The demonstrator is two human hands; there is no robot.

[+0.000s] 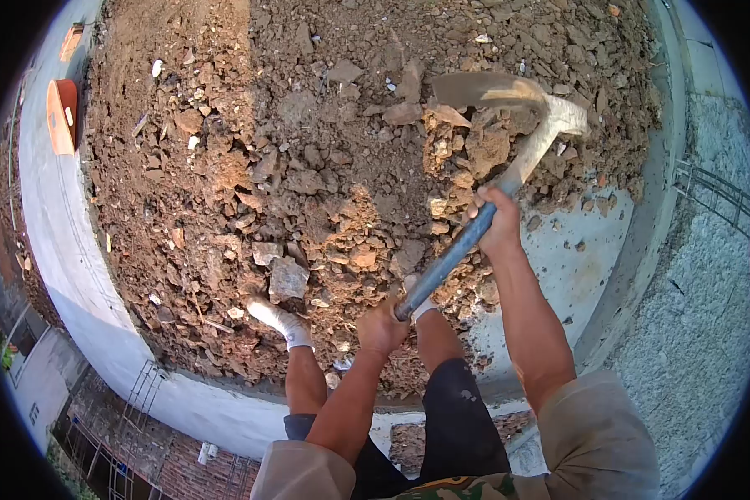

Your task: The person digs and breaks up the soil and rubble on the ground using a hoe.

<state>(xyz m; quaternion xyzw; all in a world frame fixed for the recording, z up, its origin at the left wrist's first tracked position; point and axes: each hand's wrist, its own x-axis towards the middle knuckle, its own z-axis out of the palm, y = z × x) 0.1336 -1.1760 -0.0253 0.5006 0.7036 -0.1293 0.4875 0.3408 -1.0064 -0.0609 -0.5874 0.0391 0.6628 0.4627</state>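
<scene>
A hoe [450,263] with a blue-grey handle slants across the view. Its broad metal blade [487,88] is at the upper right, over or against the loose brown soil [350,192]; whether it touches is unclear. My right hand [501,225] is wrapped round the handle, nearer the blade. Lower down, my left hand [382,327] closes on the handle's butt end. Clods and stones lie under the blade. Close to my white-shod foot [282,321] sits a squarish grey stone [288,277]. My other foot is partly hidden behind the handle.
A pale concrete rim [75,242] curves round the soil on the left and along the front. On the right, a bare concrete patch [571,250] meets a rough grey slab [692,333]. Steel bars [715,192] stick out there. An orange object [61,117] rests on the left rim.
</scene>
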